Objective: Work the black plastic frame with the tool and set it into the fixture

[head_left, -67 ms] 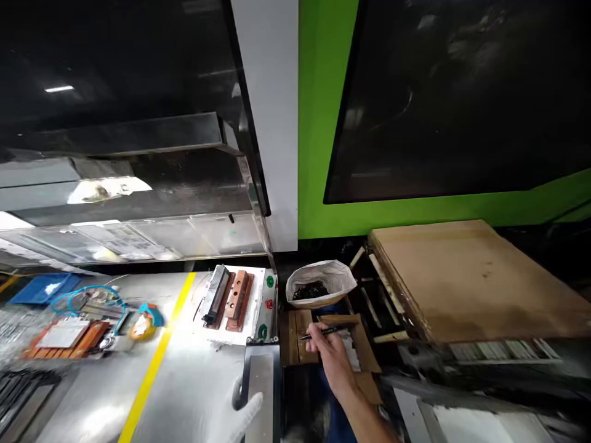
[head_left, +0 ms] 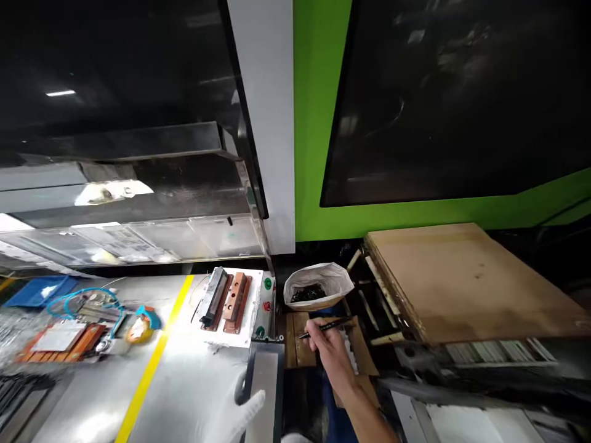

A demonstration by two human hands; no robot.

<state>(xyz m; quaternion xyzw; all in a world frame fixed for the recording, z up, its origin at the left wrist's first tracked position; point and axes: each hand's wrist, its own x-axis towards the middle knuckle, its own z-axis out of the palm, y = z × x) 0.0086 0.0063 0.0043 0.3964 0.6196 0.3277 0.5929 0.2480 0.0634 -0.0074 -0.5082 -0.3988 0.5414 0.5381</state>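
My right hand (head_left: 331,359) is bare and grips a black pen (head_left: 325,328), its tip pointing left over a small wooden board (head_left: 295,348) and an open cardboard box (head_left: 360,357). My left hand (head_left: 244,411), in a white glove, rests at the bottom edge on the metal table beside a grey flat panel (head_left: 264,381); its fingers are spread and hold nothing. Just beyond the pen stands a white bag (head_left: 323,283) with dark small parts inside.
A white pad (head_left: 233,304) with a grey bar, a copper bar and coloured buttons lies on the steel table (head_left: 184,381), crossed by a yellow line (head_left: 152,360). Tools, blue hose and an orange tray sit at left. A large cardboard sheet (head_left: 466,280) lies right.
The view has shifted slightly; my right hand with the pen has lifted a little toward the bag. My left hand stays in place.
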